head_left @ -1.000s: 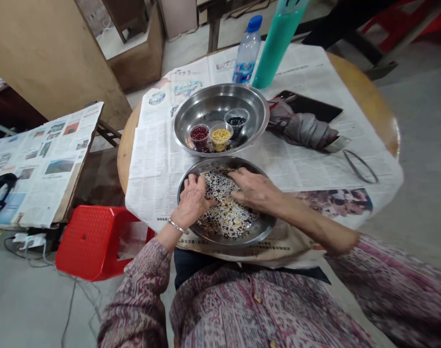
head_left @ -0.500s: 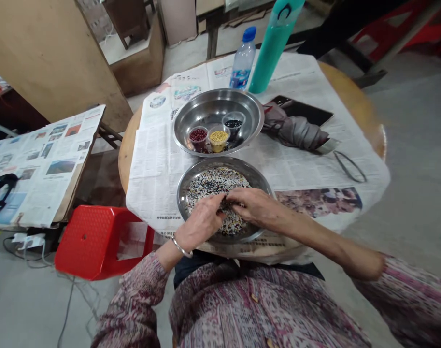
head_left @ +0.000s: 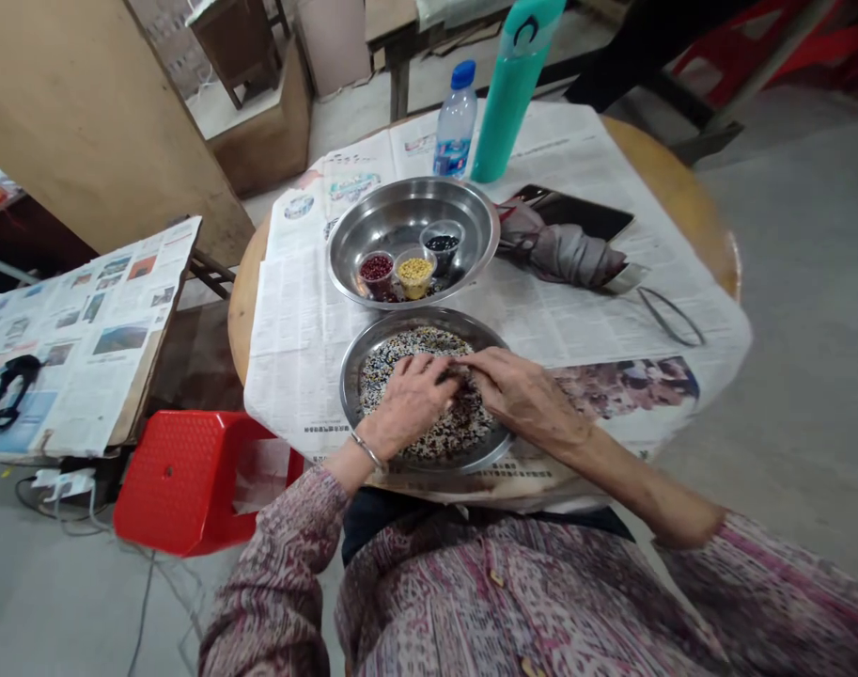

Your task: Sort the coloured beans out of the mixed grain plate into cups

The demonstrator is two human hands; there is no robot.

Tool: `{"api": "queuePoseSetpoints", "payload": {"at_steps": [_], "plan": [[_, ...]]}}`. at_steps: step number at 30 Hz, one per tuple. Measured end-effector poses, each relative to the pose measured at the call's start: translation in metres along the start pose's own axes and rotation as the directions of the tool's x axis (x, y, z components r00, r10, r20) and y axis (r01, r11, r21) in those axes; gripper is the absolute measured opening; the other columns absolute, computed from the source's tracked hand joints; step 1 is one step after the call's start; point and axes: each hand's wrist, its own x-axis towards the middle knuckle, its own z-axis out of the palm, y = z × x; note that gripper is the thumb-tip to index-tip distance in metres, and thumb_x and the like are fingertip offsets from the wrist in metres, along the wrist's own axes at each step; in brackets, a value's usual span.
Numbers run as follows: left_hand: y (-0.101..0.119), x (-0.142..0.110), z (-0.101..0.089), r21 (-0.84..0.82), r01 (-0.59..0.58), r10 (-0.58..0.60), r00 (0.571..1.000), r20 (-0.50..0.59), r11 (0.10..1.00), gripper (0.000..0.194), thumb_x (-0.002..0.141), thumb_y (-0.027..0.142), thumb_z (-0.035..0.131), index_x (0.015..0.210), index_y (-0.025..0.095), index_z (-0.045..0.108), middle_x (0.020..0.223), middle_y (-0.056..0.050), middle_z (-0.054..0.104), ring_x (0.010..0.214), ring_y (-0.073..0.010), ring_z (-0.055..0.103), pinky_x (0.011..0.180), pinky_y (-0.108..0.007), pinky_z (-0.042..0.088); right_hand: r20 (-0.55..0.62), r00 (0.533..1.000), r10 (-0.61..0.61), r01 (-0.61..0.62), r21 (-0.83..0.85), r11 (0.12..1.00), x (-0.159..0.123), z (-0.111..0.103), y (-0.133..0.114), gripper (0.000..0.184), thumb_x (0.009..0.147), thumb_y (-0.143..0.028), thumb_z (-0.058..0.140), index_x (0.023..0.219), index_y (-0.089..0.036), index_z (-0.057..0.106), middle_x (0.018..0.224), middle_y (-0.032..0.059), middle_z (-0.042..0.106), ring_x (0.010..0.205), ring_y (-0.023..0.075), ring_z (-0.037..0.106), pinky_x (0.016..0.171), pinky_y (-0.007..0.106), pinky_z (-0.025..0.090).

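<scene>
A steel pan (head_left: 351,376) near the table's front edge holds mixed beans (head_left: 393,353) in white, dark and yellow. Both my hands are inside it. My left hand (head_left: 407,402), with a bangle at the wrist, lies on the beans with its fingers curled. My right hand (head_left: 525,395) reaches in from the right with its fingers bent together. The fingertips of both meet at the pan's middle; what they pinch is hidden. Behind it, a second steel pan (head_left: 344,246) holds three small cups: red beans (head_left: 376,268), yellow beans (head_left: 415,271) and black beans (head_left: 442,243).
Newspaper covers the round wooden table (head_left: 703,212). At the back stand a water bottle (head_left: 454,122) and a green flask (head_left: 507,94). A folded grey umbrella (head_left: 562,254) and a wire loop (head_left: 672,315) lie to the right. A red stool (head_left: 181,480) and a papered side table (head_left: 83,329) are on the left.
My hands drew in from spread over the far part of the beans, met at the pan's near side, then shifted slightly toward the middle. The camera tilted a little.
</scene>
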Motion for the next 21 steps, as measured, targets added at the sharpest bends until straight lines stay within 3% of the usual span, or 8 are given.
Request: {"api": "queuePoseSetpoints", "payload": {"at_steps": [5, 7, 9, 11, 13, 17, 21], "plan": [[-0.028, -0.004, -0.005, -0.025, 0.291, -0.291, 0.957, -0.008, 0.956, 0.023, 0.106, 0.024, 0.045, 0.119, 0.020, 0.063, 0.122, -0.009, 0.061, 0.115, -0.0224, 0.056, 0.100, -0.035, 0.050, -0.050, 0.999, 0.002, -0.005, -0.056, 0.998, -0.007, 0.011, -0.005, 0.032, 0.097, -0.013, 0.043, 0.111, -0.017, 0.071, 0.104, 0.0125, 0.075, 0.100, 0.0266, 0.070, 0.090, 0.041, 0.056], [-0.028, -0.018, -0.009, -0.058, 0.389, -0.390, 0.921, -0.003, 0.919, 0.021, 0.106, 0.024, 0.044, 0.118, 0.020, 0.062, 0.116, -0.008, 0.061, 0.111, -0.0208, 0.059, 0.100, -0.035, 0.052, -0.115, 0.993, -0.034, 0.027, -0.060, 0.998, -0.008, 0.016, -0.004, 0.029, 0.096, -0.012, 0.046, 0.106, -0.019, 0.072, 0.099, 0.0105, 0.076, 0.095, 0.0256, 0.070, 0.087, 0.040, 0.056], [-0.020, -0.035, -0.012, -0.125, 0.429, -0.430, 0.903, 0.017, 0.895, 0.023, 0.104, 0.035, 0.054, 0.122, 0.021, 0.059, 0.116, -0.008, 0.059, 0.110, -0.0221, 0.060, 0.099, -0.038, 0.054, -0.242, 0.967, -0.074, 0.071, -0.022, 0.997, -0.009, 0.021, -0.002, 0.026, 0.094, -0.011, 0.050, 0.102, -0.020, 0.072, 0.095, 0.0083, 0.076, 0.090, 0.0238, 0.070, 0.082, 0.038, 0.056], [-0.009, -0.048, -0.012, -0.203, 0.386, -0.383, 0.922, 0.056, 0.900, 0.042, 0.096, 0.043, 0.067, 0.130, 0.022, 0.053, 0.120, -0.008, 0.056, 0.113, -0.0248, 0.060, 0.099, -0.041, 0.056, -0.367, 0.924, -0.105, 0.126, 0.035, 0.991, -0.009, 0.023, 0.001, 0.024, 0.094, -0.010, 0.052, 0.102, -0.020, 0.072, 0.092, 0.0073, 0.075, 0.086, 0.0225, 0.069, 0.079, 0.036, 0.057], [0.002, -0.053, -0.008, -0.276, 0.304, -0.292, 0.953, 0.084, 0.912, 0.051, 0.092, 0.039, 0.072, 0.134, 0.022, 0.049, 0.123, -0.009, 0.054, 0.116, -0.0259, 0.059, 0.099, -0.043, 0.057, -0.431, 0.896, -0.106, 0.159, 0.089, 0.983, -0.009, 0.024, 0.002, 0.025, 0.093, -0.009, 0.052, 0.104, -0.021, 0.072, 0.091, 0.0069, 0.075, 0.085, 0.0219, 0.070, 0.077, 0.036, 0.057], [0.015, -0.037, 0.004, -0.376, 0.135, -0.117, 0.991, 0.071, 0.916, 0.033, 0.098, 0.014, 0.056, 0.131, 0.019, 0.051, 0.122, -0.009, 0.054, 0.109, -0.0216, 0.061, 0.098, -0.039, 0.057, -0.499, 0.864, -0.065, 0.162, 0.154, 0.975, -0.012, 0.024, 0.002, 0.026, 0.092, -0.009, 0.055, 0.105, -0.024, 0.072, 0.092, 0.0054, 0.074, 0.085, 0.0213, 0.070, 0.078, 0.036, 0.058], [0.008, -0.002, 0.008, -0.367, 0.019, -0.032, 0.999, -0.029, 0.930, 0.030, 0.099, 0.006, 0.042, 0.124, 0.017, 0.055, 0.115, -0.009, 0.059, 0.110, -0.0209, 0.060, 0.101, -0.038, 0.056, -0.554, 0.830, -0.060, 0.193, 0.185, 0.964, -0.019, 0.026, 0.002, 0.025, 0.091, -0.010, 0.059, 0.104, -0.026, 0.072, 0.090, 0.0043, 0.075, 0.086, 0.0219, 0.070, 0.082, 0.040, 0.057]]}}
